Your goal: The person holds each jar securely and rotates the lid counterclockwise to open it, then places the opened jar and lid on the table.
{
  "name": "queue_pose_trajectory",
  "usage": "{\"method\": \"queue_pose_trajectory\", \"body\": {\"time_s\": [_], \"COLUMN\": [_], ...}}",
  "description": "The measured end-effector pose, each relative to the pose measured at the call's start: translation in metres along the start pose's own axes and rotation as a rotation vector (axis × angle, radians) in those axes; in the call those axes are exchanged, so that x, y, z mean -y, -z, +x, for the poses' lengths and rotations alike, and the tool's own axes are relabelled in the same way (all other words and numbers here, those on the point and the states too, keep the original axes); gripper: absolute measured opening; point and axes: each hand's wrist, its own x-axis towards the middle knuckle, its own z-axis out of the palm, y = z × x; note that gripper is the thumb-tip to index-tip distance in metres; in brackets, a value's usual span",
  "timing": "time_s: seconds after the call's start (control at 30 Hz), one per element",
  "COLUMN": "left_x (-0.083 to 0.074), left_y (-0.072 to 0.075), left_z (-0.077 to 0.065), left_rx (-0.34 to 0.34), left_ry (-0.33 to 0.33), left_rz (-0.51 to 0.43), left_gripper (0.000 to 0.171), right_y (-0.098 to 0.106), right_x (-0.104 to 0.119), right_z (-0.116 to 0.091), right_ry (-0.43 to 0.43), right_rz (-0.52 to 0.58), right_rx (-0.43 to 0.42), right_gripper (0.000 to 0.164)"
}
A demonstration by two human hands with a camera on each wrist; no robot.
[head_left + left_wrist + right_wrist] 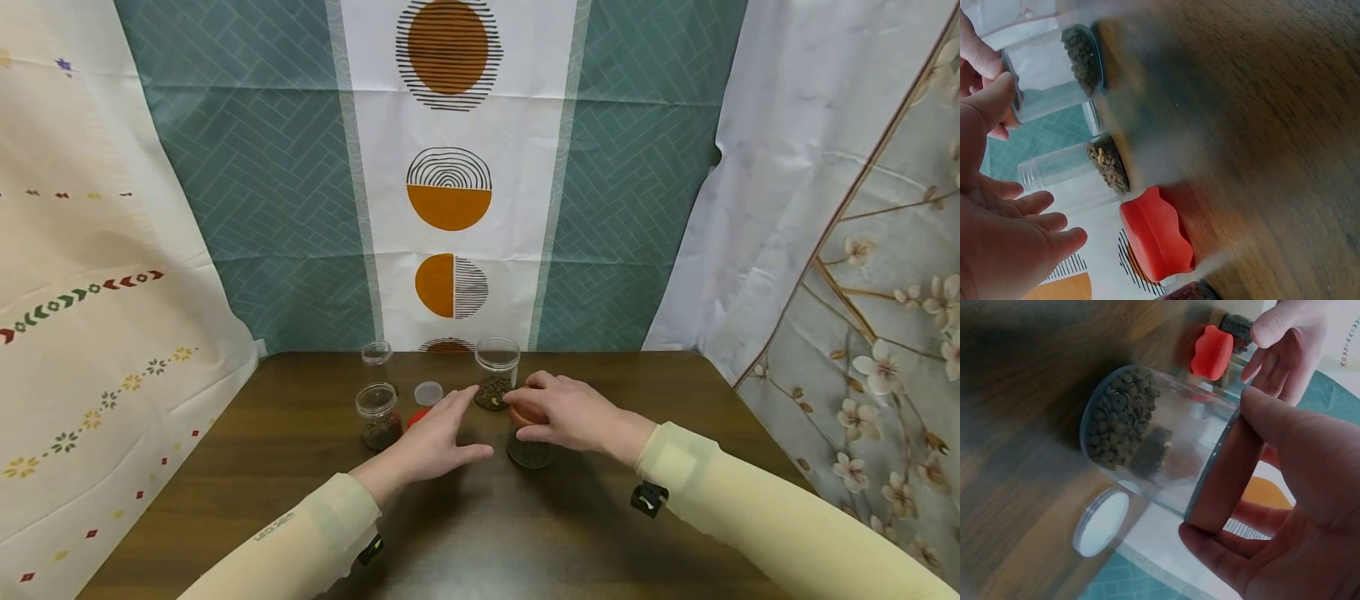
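My right hand [567, 415] grips the terracotta-coloured lid [1225, 475] on top of a clear jar [1175, 447], fingers and thumb spread around its rim. Dark round pellets [1119, 419] fill the jar's bottom part, and it stands upright on the table. To the left of this jar, my left hand [429, 446] hovers with fingers extended and thumb apart, holding nothing. Behind the hands stands an open clear jar [497, 358] with brown pellets in its bottom. A red wavy-edged object [1157, 234] sits on the table beyond my left hand, partly hidden by it in the head view.
At the left stand a clear jar [377, 408] with dark contents and, behind it, a narrower clear jar [377, 357]. A small translucent white-topped item [428, 392] is near the red object. A round whitish lid [1102, 524] lies beside the gripped jar. Curtains hang behind the brown table [645, 517].
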Motion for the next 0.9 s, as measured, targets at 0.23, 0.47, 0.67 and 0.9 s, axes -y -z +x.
{"method": "queue_pose_trajectory", "body": {"time_s": [0.23,0.47,0.67,0.9], "left_x": [0.002,0.001,-0.001,-0.001], "left_y": [-0.003,-0.007,-0.013,-0.023], "left_z": [0.001,0.003,0.004,0.008], "left_rx": [0.015,0.027,0.055,0.079], "left_ry": [0.001,-0.023,-0.028,-0.028], "left_rz": [-0.022,-0.035,-0.068,-0.084], "left_gripper": [0.103,0.106,0.108,0.111], "right_y": [-0.006,-0.013,-0.018,-0.029], "right_x": [-0.001,0.001,0.002,0.001], "right_z": [-0.002,-0.004,-0.006,-0.008], "right_ry": [-0.043,-0.123,-0.166,-0.233], "right_rz": [0.045,0.156,0.289,0.465], "right_rx": [-0.050,-0.079,-0.116,-0.140], "right_gripper": [0.050,0.053,0.056,0.057]}}
